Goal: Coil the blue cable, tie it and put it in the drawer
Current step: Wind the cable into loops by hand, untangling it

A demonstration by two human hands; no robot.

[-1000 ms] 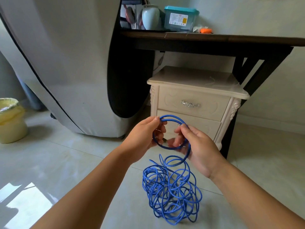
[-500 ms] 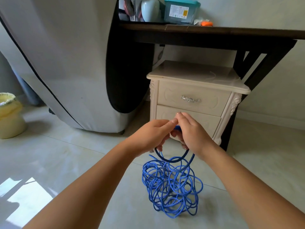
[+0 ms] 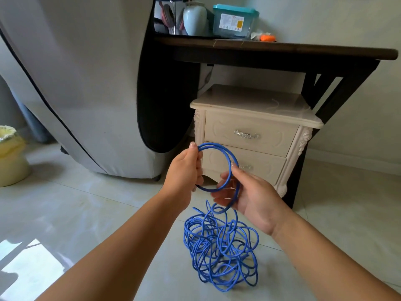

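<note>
The blue cable (image 3: 221, 250) lies mostly as a loose tangle on the tiled floor in front of me. Above the tangle, two round loops of it (image 3: 225, 155) are held up in the air. My left hand (image 3: 184, 170) pinches the loops at their upper left between thumb and fingers. My right hand (image 3: 249, 196) holds the cable at the loops' right side, with a strand running through its curled fingers down to the tangle. Behind the hands stands a cream bedside cabinet whose upper drawer (image 3: 249, 133) and lower drawer are both closed.
A dark wooden table (image 3: 282, 51) stands over the cabinet, with a vase, a teal-lidded box and an orange item on it. A large grey covered object (image 3: 76, 83) fills the left. A yellow bin (image 3: 10, 157) sits at the far left.
My hands were pressed together at the loop's top half a second ago. They have now drawn apart, the right one lower, and a second loop hangs in my left hand.
</note>
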